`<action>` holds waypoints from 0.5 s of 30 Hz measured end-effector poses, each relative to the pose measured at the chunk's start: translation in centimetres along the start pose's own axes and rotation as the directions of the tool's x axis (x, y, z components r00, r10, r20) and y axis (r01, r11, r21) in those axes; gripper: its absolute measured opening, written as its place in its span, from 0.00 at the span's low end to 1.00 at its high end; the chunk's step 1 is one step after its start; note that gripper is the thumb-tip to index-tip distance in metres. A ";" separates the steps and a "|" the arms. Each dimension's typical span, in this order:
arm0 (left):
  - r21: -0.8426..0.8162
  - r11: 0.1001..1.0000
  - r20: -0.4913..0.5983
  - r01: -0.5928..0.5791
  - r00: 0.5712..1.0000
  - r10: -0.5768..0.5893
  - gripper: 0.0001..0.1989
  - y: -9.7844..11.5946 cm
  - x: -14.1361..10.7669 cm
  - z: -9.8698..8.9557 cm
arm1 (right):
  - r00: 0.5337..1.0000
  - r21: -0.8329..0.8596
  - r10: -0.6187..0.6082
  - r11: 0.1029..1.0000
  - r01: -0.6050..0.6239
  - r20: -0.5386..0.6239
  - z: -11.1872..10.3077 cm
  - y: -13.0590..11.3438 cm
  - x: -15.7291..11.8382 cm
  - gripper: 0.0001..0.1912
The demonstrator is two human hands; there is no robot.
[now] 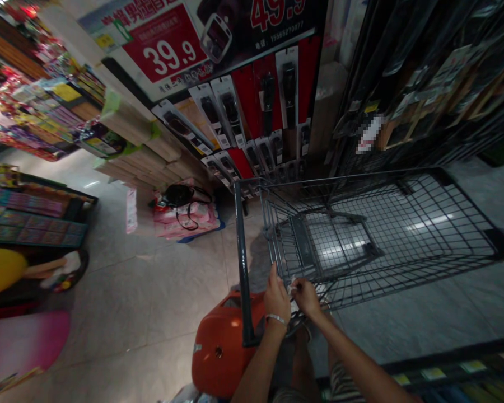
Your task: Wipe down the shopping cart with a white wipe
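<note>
My left hand (pixel 277 301), with a bracelet at the wrist, is held up beside the near side of the shopping cart, its fingers stretched out. Close to its right is my right hand (pixel 306 296), fingers pinched together around something small and whitish that I cannot make out. Both hands are at the handle end of the grey wire shopping cart (pixel 411 235); its dark handle bar (pixel 242 257) runs to the left of them. An orange plastic basket (pixel 218 350) sits below the handle, partly hidden by my left forearm.
A display board (pixel 254 101) with hanging packaged goods and price signs stands beyond the cart. Pink packages (pixel 189 221) with a black item on top sit on the floor. Shelves (pixel 33 212) line the left, and a low shelf edge (pixel 457 366) runs along the lower right.
</note>
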State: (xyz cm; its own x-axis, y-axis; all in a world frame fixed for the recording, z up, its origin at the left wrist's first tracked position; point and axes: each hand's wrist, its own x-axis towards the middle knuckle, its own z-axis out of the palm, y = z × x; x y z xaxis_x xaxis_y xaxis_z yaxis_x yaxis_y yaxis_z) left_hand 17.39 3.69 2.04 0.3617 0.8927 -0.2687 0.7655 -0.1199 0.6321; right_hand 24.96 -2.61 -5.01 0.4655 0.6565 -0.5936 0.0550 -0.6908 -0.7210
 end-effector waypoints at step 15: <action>-0.008 1.000 -0.005 -0.010 1.000 0.010 0.25 0.5 0.2 -0.1 | 0.981 -0.153 0.193 0.970 -0.188 0.021 -1.8 1.7 4.9 0.18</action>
State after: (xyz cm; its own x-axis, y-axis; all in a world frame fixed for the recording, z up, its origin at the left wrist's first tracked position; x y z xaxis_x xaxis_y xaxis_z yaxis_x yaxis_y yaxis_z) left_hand 17.77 3.84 2.36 0.3665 0.8938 -0.2584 0.7574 -0.1254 0.6408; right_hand 28.96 -1.11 -8.45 0.4490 0.5170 -0.7288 0.1016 -0.8399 -0.5332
